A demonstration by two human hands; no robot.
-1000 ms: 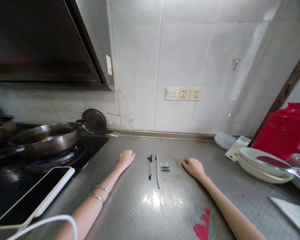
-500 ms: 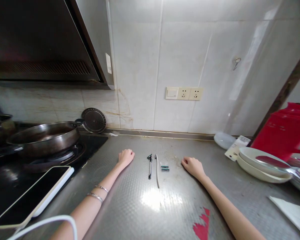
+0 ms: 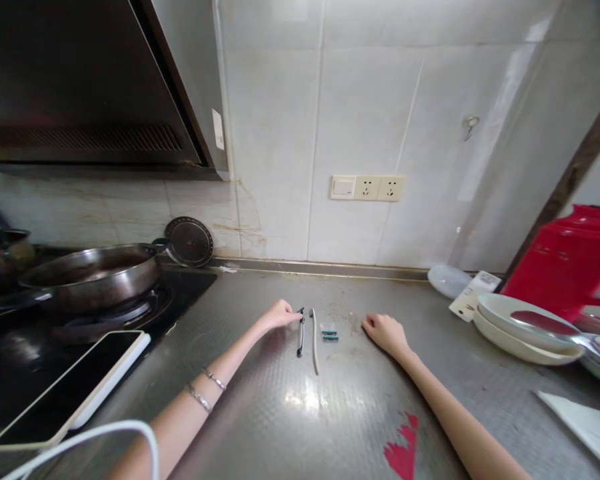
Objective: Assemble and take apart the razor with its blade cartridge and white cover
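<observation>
My left hand (image 3: 281, 313) reaches in from the left, its fingers pinched at the black head end of a slim razor (image 3: 301, 341). That razor has a silver-grey handle with a dark lower tip and lies on the steel counter. Just right of it lies a thin white stick with a small dark head, like a toothbrush (image 3: 315, 350). Two small dark-teal pieces, which look like razor cartridges (image 3: 330, 336), lie beside that in what seems a clear pack. My right hand (image 3: 384, 331) rests on the counter further right, fingers curled closed around nothing visible.
At left, a phone (image 3: 75, 387) with a white cable lies by the black stove, where a steel pan (image 3: 95, 272) stands. White bowls (image 3: 525, 333), a card and a red thermos (image 3: 565, 267) stand at right. A red patch (image 3: 404, 450) marks the near counter.
My left hand has moved right from its resting place, and its fingers now pinch the razor's head. The right hand stays where it was.
</observation>
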